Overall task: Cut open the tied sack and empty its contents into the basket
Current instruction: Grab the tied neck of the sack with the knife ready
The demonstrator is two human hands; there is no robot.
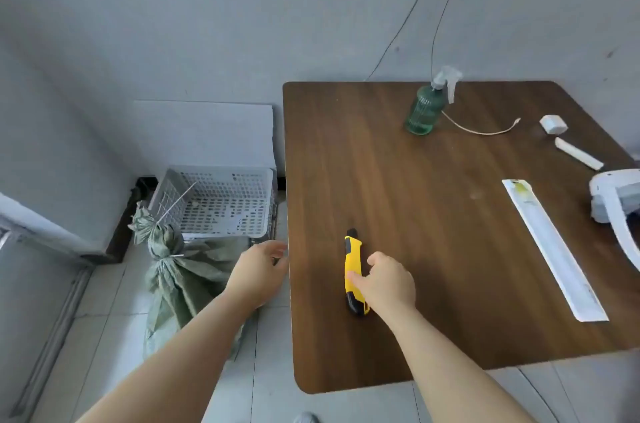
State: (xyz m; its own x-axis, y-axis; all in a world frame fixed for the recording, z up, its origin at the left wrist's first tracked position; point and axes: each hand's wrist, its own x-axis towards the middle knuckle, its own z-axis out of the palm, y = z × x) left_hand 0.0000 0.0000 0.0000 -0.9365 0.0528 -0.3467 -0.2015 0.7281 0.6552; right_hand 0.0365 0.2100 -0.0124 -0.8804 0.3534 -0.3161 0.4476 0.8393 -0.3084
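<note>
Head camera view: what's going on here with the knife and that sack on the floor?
A person stands at a wooden table. Their right hand grips the yellow utility knife, which lies flat on the table. The left hand hovers open off the table's left edge, above the green sack. The sack stands on the floor, its neck tied shut and uncut, next to the white basket, which looks empty.

Wooden table [433,214] with yellow knife [352,256], spray bottle [424,110], long white packet [550,249]; tiled floor [110,318] with green sack [180,280], white basket [221,204]
</note>
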